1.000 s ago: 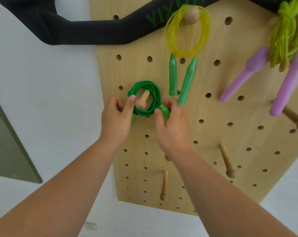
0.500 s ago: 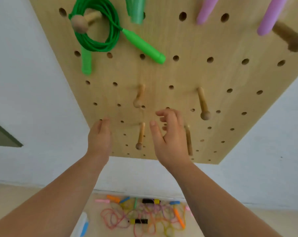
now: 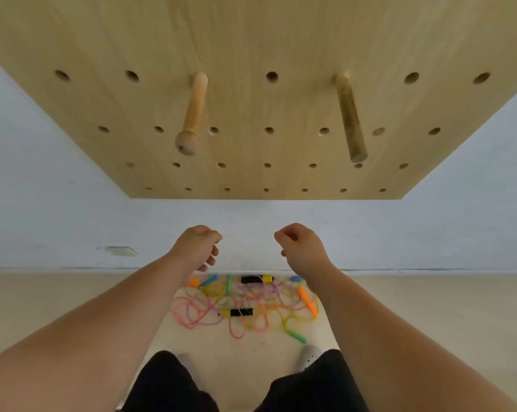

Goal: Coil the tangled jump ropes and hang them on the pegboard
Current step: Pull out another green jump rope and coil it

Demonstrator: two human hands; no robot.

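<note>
I see the pegboard [image 3: 251,40] overhead, two pegs [image 3: 193,114] jutting out. Tangled jump ropes [image 3: 245,307] lie on the floor [image 3: 58,295] below (handles mixed in). Left hand [image 3: 196,248] and right hand [image 3: 302,248] loosely curled, holding nothing.

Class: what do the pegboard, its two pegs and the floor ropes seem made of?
Pegboard: pale wood, matt, faint grain visible. Left peg: smooth turned wood, knobbed end. Right peg: darker, rougher wood, plain end. Ropes: probably thin plastic cord, bright colours; too small to be sure.
</note>
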